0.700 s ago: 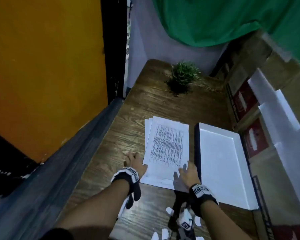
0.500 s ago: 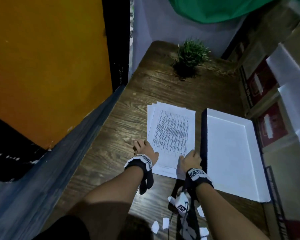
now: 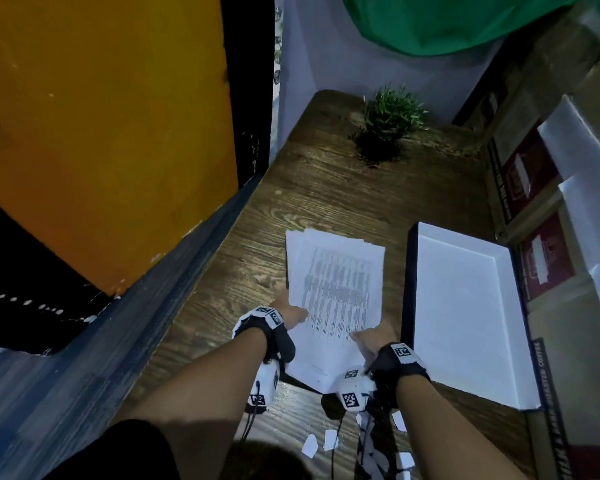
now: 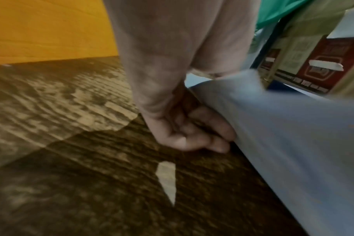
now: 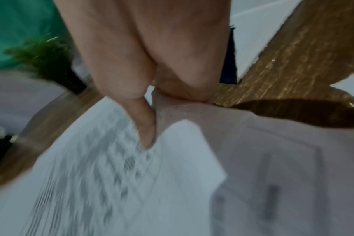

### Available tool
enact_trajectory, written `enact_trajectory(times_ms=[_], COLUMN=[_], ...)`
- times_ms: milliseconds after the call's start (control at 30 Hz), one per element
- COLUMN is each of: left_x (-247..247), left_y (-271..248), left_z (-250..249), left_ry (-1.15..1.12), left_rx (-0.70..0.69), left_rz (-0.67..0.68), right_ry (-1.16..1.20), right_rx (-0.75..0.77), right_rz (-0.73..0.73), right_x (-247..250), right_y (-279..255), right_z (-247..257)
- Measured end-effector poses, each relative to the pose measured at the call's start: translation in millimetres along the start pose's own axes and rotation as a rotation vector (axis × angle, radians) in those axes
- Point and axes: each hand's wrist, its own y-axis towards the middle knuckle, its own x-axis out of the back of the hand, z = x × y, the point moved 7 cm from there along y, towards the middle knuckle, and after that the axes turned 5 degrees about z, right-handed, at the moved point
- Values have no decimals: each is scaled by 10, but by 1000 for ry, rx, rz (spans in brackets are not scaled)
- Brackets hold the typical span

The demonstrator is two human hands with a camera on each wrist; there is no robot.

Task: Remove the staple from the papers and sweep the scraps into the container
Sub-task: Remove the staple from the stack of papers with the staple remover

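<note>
White papers (image 3: 336, 292) are pinched at both near edges. Left hand (image 3: 290, 311) — fingers (image 4: 208, 132) curled beneath the left edge, thumb on top. Right hand (image 3: 373, 339) — thumb (image 5: 145, 127) pressed on the printed sheet, fingers hidden below. Both forearms extend forward over the wooden table (image 3: 326, 188). The container (image 3: 465, 306) lies just right of the papers; scraps (image 3: 329, 439) lie between the forearms.

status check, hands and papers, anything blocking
Both hands, left and right, grip white printed paper stack. White open box beside it. Torn white scraps near edge.
</note>
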Motion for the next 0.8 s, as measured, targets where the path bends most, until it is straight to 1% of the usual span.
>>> enact_trajectory(times_ms=[67, 100, 133, 167, 233, 267, 333, 400, 467, 533, 600, 633, 700, 733, 800], left_x=[54, 79, 119, 164, 300, 356, 452, 546, 636, 731, 836, 876, 907, 918, 945], left_y=[-181, -273, -328, -396, -562, -654, -839, -1010, -1204, -1424, -1687, -1809, -1958, -2000, -2057], left_z=[-47, -74, -69, -84, -102, -109, -133, -152, -202, -258, -332, -360, -350, -310, -166], left_ry=[36, 22, -29, -96, -176, -185, -169, -168, -210, -316, -401, -411, -379, -361, -354], left_rx=[-23, -51, -88, -128, -205, -244, -335, -435, -544, -644, -758, -800, -828, -826, -792], left_rz=[64, 100, 113, 98, -1, -43, -81, -112, -180, -316, -458, -507, -548, -554, -559], right_ry=[117, 190, 277, 354, 415, 431, 491, 510, 437, 370, 380, 393, 443, 467, 430], right_rx=[-6, 17, 59, 92, 172, 216, 338, 496, 640, 744, 835, 862, 870, 857, 824], right_rz=[168, 218, 235, 246, 268, 271, 290, 266, 166, 61, -7, -42, -64, -56, -42], right_x=[-121, -169, -198, -204, -143, -68, 112, 264, 358, 371, 317, 288, 214, 168, 61], right_y=[-27, -79, -57, -90, -245, -340, -637, -974, -1277, -1605, -1903, -2026, -2195, -2248, -2319], right_z=[-26, -12, -12, 4, 104, 182, 472, 827, 1133, 1348, 1468, 1493, 1441, 1383, 1236])
